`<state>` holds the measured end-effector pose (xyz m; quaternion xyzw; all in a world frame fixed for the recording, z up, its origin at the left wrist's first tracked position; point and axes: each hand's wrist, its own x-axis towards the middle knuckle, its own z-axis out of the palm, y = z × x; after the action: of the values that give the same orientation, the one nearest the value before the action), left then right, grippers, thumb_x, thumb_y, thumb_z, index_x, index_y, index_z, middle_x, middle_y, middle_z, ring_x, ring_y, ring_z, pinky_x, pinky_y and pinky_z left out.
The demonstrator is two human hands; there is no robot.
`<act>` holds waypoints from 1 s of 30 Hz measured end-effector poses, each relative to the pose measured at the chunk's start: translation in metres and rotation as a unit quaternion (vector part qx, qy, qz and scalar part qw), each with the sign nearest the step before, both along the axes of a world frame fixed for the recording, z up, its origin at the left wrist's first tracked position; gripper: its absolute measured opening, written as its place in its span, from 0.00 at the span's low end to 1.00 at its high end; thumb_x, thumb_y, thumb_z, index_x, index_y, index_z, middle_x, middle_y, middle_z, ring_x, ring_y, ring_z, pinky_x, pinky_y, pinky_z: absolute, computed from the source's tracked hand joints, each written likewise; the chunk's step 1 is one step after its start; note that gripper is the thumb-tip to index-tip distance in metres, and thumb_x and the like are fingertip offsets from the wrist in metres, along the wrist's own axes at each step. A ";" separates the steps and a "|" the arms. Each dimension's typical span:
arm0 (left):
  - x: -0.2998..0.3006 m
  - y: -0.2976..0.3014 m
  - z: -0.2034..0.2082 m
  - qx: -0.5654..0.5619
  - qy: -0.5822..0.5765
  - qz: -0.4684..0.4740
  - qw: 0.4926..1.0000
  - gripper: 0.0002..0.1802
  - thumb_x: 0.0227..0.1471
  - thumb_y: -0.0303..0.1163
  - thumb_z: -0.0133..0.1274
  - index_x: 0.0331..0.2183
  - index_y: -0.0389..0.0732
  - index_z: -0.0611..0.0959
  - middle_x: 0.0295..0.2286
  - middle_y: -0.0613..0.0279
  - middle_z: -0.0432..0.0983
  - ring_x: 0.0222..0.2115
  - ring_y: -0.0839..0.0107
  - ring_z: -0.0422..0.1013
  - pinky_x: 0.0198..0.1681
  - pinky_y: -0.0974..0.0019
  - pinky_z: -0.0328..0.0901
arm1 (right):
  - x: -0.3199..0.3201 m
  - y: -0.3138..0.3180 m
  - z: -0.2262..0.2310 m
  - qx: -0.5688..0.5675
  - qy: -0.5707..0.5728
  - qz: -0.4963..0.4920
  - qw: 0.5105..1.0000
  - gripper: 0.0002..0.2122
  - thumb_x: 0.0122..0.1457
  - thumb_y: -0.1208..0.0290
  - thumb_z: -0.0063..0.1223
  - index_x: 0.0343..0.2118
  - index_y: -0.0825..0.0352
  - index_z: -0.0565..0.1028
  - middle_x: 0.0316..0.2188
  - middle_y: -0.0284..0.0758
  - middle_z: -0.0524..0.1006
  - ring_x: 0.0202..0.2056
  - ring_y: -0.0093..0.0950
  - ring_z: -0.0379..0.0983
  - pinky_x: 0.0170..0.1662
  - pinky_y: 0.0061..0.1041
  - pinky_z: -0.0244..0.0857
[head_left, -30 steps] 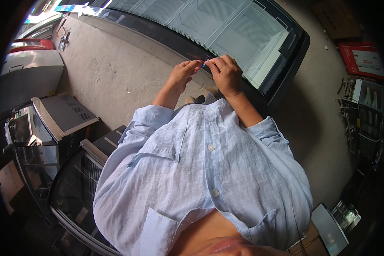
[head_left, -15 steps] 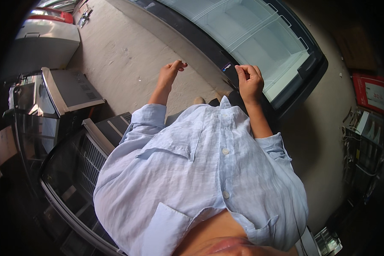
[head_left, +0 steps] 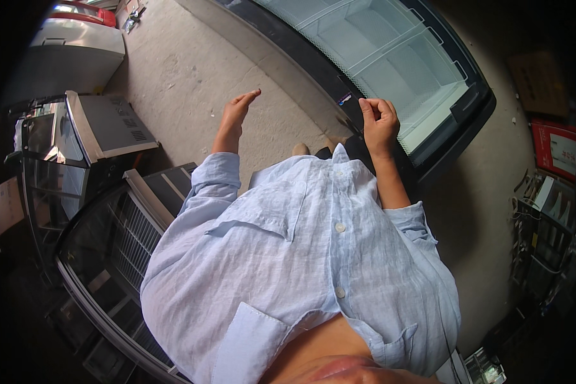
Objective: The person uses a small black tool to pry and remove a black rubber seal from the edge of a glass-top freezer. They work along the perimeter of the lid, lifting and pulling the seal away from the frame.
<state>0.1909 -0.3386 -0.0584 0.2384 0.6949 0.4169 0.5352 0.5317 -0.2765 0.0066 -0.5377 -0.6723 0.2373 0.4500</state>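
Observation:
My left hand (head_left: 238,109) is raised over the bare concrete floor with its fingers stretched out, and nothing shows in it. My right hand (head_left: 381,127) is held up beside the near edge of a long display freezer (head_left: 403,61) with a dark frame and clear sliding lids. Its fingers are curled toward the thumb; whether anything is pinched there is hidden. A small colourful sticker (head_left: 345,99) sits on the freezer's dark rim, just left of that hand. Neither hand visibly grips the freezer.
At my left stand a grey metal appliance (head_left: 112,125), a curved-glass display cabinet (head_left: 125,240) with wire racks and a pale chest unit (head_left: 77,54). Along the right lie a red box (head_left: 557,150), a cardboard box (head_left: 537,83) and a dark rack (head_left: 544,230). Concrete floor (head_left: 198,70) runs between.
My left hand has moved a little left, and its fingers have straightened from a curl. My right hand has stayed nearly in place, still curled. The view has shifted slightly.

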 end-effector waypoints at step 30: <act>0.008 -0.005 -0.017 0.083 0.386 0.041 0.918 0.27 0.56 0.40 0.57 0.55 0.46 0.73 0.41 0.64 0.78 0.42 0.71 0.73 0.48 0.67 0.63 | 0.009 -0.006 -0.003 -0.051 0.013 -0.006 0.999 0.10 0.56 0.65 0.61 0.26 0.66 0.78 0.24 0.34 0.74 0.24 0.28 0.71 0.29 0.27 0.65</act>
<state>0.1992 -0.3435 -0.0757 0.3959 0.8195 0.3700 0.1863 0.5404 -0.2827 0.0032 -0.5609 -0.6502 0.2752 0.4322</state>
